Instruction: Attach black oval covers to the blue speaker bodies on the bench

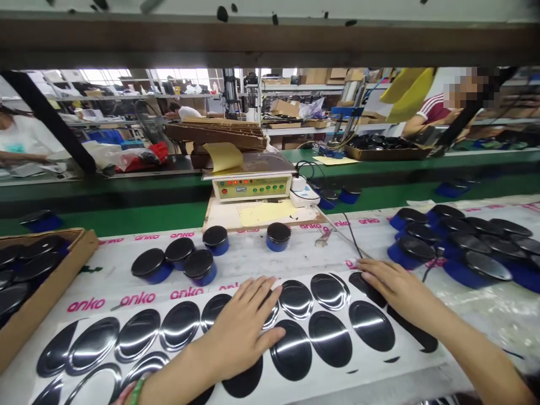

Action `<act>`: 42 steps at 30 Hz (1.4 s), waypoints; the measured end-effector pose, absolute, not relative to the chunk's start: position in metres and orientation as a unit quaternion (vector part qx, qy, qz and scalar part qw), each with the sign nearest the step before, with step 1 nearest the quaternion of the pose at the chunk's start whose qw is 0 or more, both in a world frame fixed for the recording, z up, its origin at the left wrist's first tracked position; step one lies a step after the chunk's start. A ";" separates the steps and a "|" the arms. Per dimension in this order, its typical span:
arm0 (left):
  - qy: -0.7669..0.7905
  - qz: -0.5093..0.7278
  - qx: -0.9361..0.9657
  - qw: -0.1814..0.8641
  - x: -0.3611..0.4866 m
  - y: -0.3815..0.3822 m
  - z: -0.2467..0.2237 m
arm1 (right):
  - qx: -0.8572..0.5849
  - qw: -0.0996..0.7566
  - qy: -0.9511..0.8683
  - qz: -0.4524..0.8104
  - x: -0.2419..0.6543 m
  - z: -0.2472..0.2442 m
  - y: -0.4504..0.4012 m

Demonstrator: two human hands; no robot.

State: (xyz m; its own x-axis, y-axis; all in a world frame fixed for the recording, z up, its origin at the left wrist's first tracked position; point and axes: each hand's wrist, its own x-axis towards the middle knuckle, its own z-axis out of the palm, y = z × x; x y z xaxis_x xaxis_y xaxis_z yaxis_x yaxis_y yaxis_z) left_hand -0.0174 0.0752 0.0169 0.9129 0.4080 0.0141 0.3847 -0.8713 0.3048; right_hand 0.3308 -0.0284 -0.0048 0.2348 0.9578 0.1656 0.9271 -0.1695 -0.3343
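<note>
A white sheet [295,388] bearing rows of glossy black round stickers [291,350] lies across the bench in front of me. My left hand [247,329] rests on its middle, fingers stretched out and thumb apart, covering some of the stickers. A green band [137,391] circles that arm at the bottom edge. At the sheet's right end, my right hand [392,287] lies with extended fingers over the black shapes at the upper corner. Neither hand appears to grip anything. Just beyond the sheet stand blue round pieces with black tops [199,267].
On the left is a cardboard box [80,253] of similar round pieces. More of them [476,270] crowd the right side. Behind the bench, a control box [253,187] with lit buttons stands beside a power strip [304,197] and cables. A shelf beam [270,42] crosses above. People sit farther back.
</note>
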 end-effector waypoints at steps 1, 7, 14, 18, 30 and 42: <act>0.203 0.042 0.967 0.148 -0.019 0.076 0.015 | -0.770 0.188 -0.609 0.032 0.338 -0.007 -0.033; 0.227 0.042 0.966 0.117 -0.025 0.076 0.021 | -0.789 0.228 -0.570 -0.003 0.365 -0.011 -0.044; 0.083 0.082 0.992 -0.044 -0.002 0.047 -0.001 | -0.809 0.311 -0.499 0.003 0.336 0.015 -0.075; 0.069 0.083 0.993 -0.041 0.005 0.038 -0.016 | -0.807 0.299 -0.504 0.068 0.327 0.012 -0.093; 0.373 0.271 0.820 0.339 0.071 0.156 0.028 | -0.646 0.246 -0.714 0.111 0.251 0.081 0.022; 0.344 0.275 0.832 0.338 0.016 0.117 0.069 | -0.479 0.259 -0.821 0.173 0.199 0.091 0.069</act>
State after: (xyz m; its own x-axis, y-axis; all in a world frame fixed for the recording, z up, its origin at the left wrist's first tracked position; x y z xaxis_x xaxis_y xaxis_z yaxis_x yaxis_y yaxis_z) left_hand 0.0156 0.1171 0.0691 0.6113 0.7587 0.2252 0.3871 -0.5348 0.7511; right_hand 0.1986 0.0686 0.0914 -0.4071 0.8757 0.2597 0.6970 0.4816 -0.5313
